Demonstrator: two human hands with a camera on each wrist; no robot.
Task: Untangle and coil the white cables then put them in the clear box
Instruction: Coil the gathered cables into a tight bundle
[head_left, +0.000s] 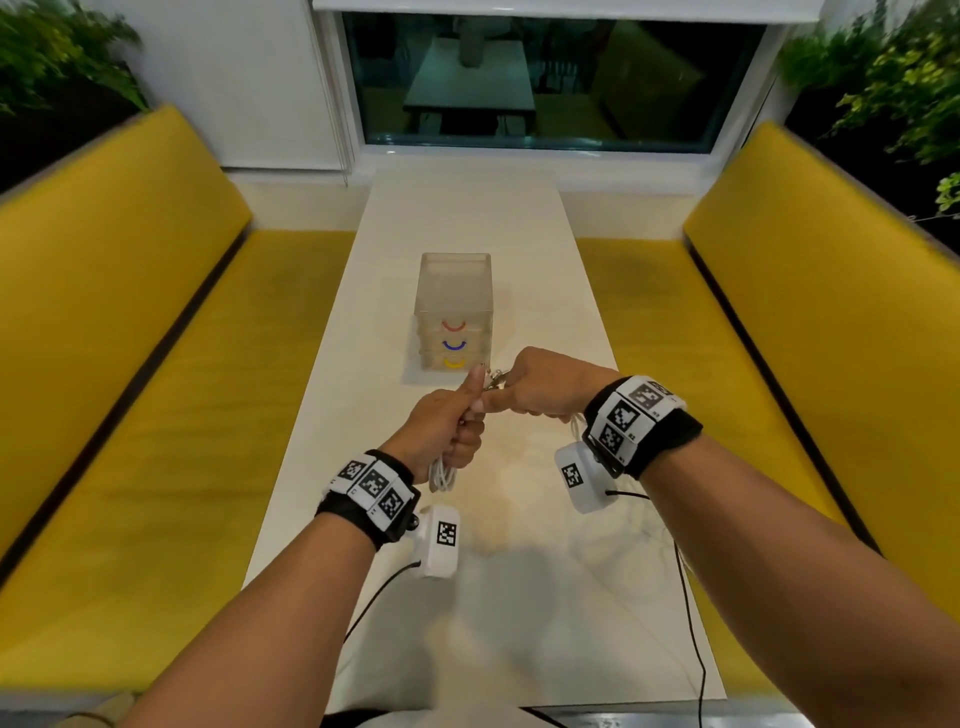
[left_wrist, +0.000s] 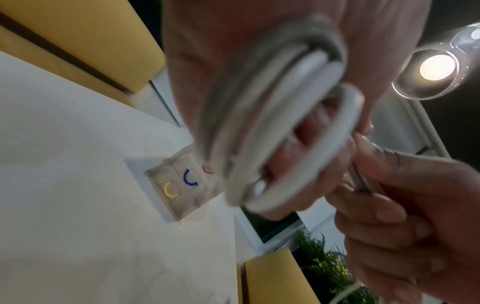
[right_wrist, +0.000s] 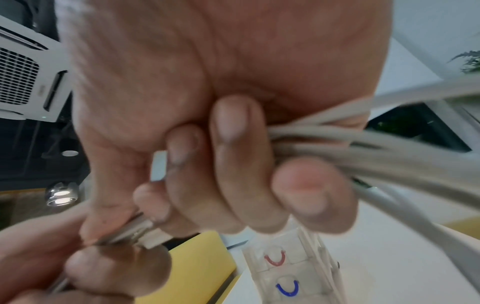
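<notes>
Clearly the cables (head_left: 441, 475) are light, soft and limp, so loops will spring apart or slide unless pinched across all strands at once; the smooth white jacket looks slippery, and the stiff metal plugs (head_left: 494, 378) at the ends are the surest place to take hold. Both bundles are held up in the air just in front of the box (head_left: 453, 306), which stands on the tabletop (head_left: 524, 597), its three drawers marked by red, blue and yellow handles. The left hand (head_left: 445, 429) has its grip closed round a short coil, thumb raised, with loops hanging out below the fist; in the left wrist view the coil (left_wrist: 280, 131) runs through the curled fingers. The right hand (head_left: 550, 384) is likewise clamped on cable: in its wrist view the fingers (right_wrist: 233, 164) curl over several strands (right_wrist: 363, 148) that trail away from the palm, while thumb and forefinger pinch a plug (right_wrist: 137, 232) close to the left hand's thumb. The hands touch, or nearly so, at the plugs. All the drawers appear closed, so one would likely have to be opened first.
</notes>
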